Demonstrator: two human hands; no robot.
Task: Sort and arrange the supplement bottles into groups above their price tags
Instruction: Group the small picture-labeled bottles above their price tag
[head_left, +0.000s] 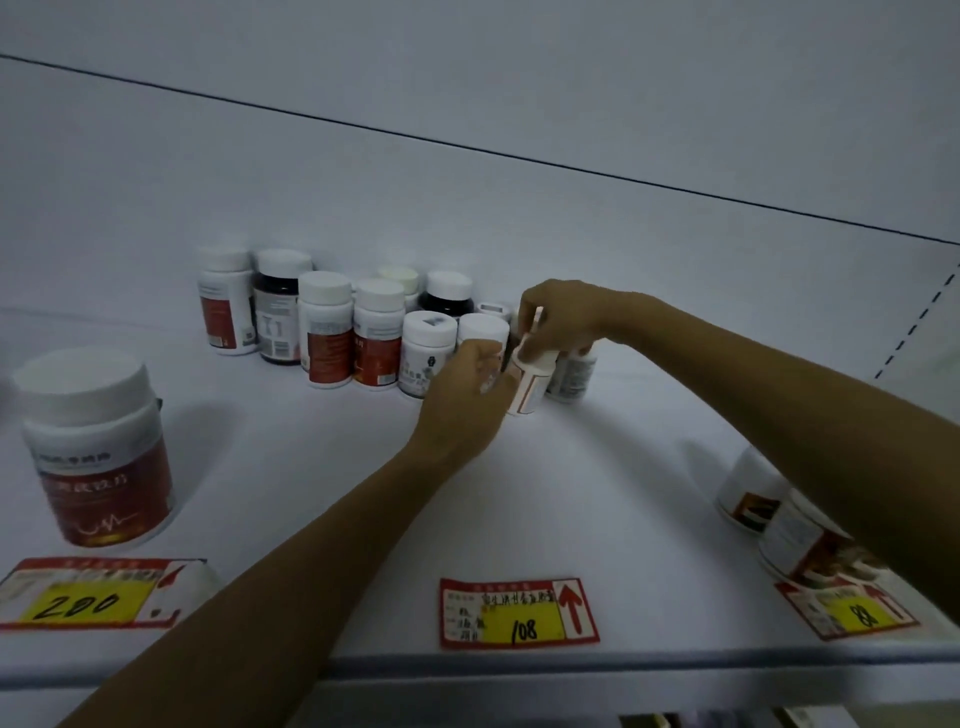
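Between both hands, a tilted bottle

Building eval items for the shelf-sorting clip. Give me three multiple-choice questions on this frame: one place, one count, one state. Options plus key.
1. The large red-labelled jar stands behind which price tag?
A) 200
B) 108
C) 88

2. How many price tags lie along the front edge of the shelf?
A) two
B) three
C) five

3. The small bottle at the right hand is:
A) upright and untouched
B) tilted, pinched at its cap
C) lying flat with its cap off

Key:
1 A: the jar is at far left, just behind the 200 tag.
2 B: the 200 tag, the 108 tag and the 88 tag show.
3 B: the fingers pinch its cap and it leans.
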